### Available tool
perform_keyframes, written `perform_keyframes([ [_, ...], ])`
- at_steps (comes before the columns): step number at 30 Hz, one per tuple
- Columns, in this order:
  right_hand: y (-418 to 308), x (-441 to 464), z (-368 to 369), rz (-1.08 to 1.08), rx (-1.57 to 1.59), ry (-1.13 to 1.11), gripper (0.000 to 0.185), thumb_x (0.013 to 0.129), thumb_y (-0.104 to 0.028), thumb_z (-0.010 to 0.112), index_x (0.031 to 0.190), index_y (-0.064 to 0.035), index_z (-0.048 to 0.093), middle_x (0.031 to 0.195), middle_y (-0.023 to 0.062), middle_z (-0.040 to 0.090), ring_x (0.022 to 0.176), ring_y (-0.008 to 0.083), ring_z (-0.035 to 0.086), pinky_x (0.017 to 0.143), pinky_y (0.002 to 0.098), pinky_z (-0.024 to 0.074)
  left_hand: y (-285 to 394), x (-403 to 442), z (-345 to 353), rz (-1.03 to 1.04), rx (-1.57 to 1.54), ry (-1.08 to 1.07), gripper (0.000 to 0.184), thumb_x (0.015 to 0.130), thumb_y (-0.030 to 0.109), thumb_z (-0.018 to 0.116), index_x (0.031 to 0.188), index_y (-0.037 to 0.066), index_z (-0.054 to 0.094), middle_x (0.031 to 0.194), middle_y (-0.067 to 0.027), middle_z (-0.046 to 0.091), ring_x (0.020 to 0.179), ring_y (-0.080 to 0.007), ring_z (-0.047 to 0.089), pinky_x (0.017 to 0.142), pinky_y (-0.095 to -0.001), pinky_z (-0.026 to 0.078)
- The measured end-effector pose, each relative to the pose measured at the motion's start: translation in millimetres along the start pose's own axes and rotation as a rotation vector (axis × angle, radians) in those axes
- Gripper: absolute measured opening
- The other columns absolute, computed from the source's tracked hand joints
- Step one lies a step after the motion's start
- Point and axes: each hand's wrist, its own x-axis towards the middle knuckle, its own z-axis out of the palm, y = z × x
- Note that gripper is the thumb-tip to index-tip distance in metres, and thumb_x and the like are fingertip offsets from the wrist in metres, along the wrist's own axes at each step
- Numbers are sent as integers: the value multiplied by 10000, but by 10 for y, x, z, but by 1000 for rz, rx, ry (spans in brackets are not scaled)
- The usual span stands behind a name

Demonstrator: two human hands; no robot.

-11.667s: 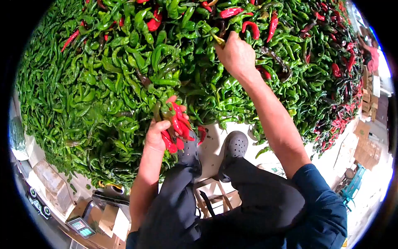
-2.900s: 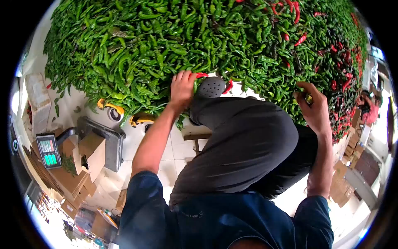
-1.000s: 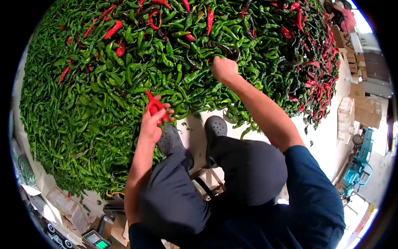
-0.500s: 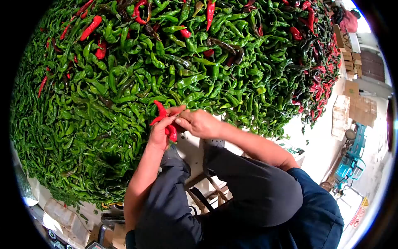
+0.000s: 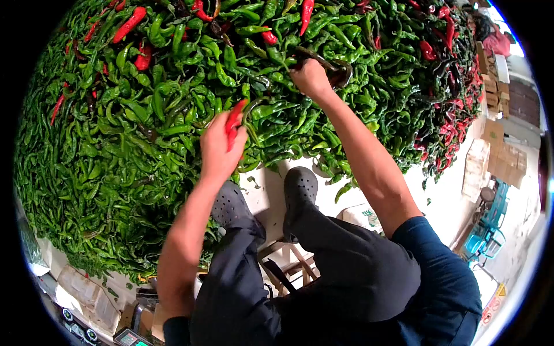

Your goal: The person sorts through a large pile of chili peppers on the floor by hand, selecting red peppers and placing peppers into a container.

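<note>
A big heap of mostly green peppers (image 5: 133, 167) spreads before me, with red and dark ones mixed in. My left hand (image 5: 221, 144) is closed around red peppers (image 5: 233, 124) that stick out past the fingers, low over the heap near my shoe. Further up, my right hand (image 5: 311, 78) reaches into the heap with its fingers closed at a dark brown pepper (image 5: 341, 74). Its fingertips are partly hidden, so what they grip is unclear. Loose red peppers (image 5: 129, 25) lie at the upper left of the heap.
My two grey clogs (image 5: 300, 185) stand on the pale floor at the heap's edge. A wooden stool (image 5: 297, 266) is beneath me. At right are cardboard boxes (image 5: 506, 162) and a teal cart (image 5: 490, 225). A person in a pink top (image 5: 497, 42) is at the upper right.
Half a second ago my hands were together at the red peppers. Now my right hand has moved up and away to the dark pepper, while my left hand has risen slightly with the red peppers.
</note>
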Motion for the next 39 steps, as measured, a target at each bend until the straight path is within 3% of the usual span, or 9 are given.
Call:
perform_keyframes([
  [3,-248,-498,-224,-110,158,-312,336,798,-291,669,923,21,679,786,202,681,705,278,644,703,387,513,-51,474,176,388,262,-46,413,773,14,624,1185,10,597,1055,-195,648,963,-363,615,872,-425,495],
  [6,-328,-860,-330,-127,65,-415,385,740,-313,698,909,32,668,825,238,684,755,380,658,739,422,528,-221,617,361,203,600,-235,341,767,29,645,1106,40,623,979,-151,651,950,-337,595,860,-422,500],
  [12,188,-1177,-461,-111,182,-274,271,746,-49,601,1008,15,630,985,222,637,893,349,647,817,405,508,-295,-13,206,273,346,-116,339,745,-13,629,1081,27,635,900,-111,646,867,-284,606,797,-399,503],
  [15,290,-1217,-490,-169,204,-81,375,741,-39,617,1115,-19,601,948,187,634,853,302,654,792,395,518,-403,-245,-172,-626,-485,-109,276,775,45,734,1036,41,646,916,-60,663,833,-173,663,748,-313,520],
  [18,38,-865,-541,-454,-116,122,280,732,-141,707,981,-51,619,873,133,622,846,314,635,744,412,520,-448,-448,-367,-671,-1121,-8,299,893,59,603,1192,62,590,1092,-110,661,936,-248,682,758,-326,557],
  [24,-206,-286,-127,-533,-665,142,273,742,-250,736,914,-61,638,894,150,617,848,308,616,751,413,510,-652,-510,-299,-577,-1458,-50,423,926,128,521,1340,75,452,1077,-136,624,938,-350,650,698,-424,592],
  [31,-502,-1217,-393,-179,200,-838,294,761,-173,657,1001,-9,609,681,81,565,676,203,589,658,393,496,-661,-546,-157,-640,-1349,-113,423,904,95,553,1319,112,477,1069,-107,611,1074,-317,617,822,-475,570],
  [35,-444,-1449,-103,6,851,-469,271,755,-141,672,980,-3,609,743,-2,564,677,101,505,633,279,437,-513,-574,-75,-624,-1474,-128,495,843,62,527,1332,119,473,1170,-116,587,1215,-345,551,923,-558,523],
  [39,-241,-1005,-186,-110,242,-119,315,769,-152,682,1027,-13,566,858,135,652,788,275,630,727,386,506,-450,-585,-121,-563,-1528,-198,490,862,43,495,1345,119,464,1133,-108,600,1164,-333,576,903,-555,537],
])
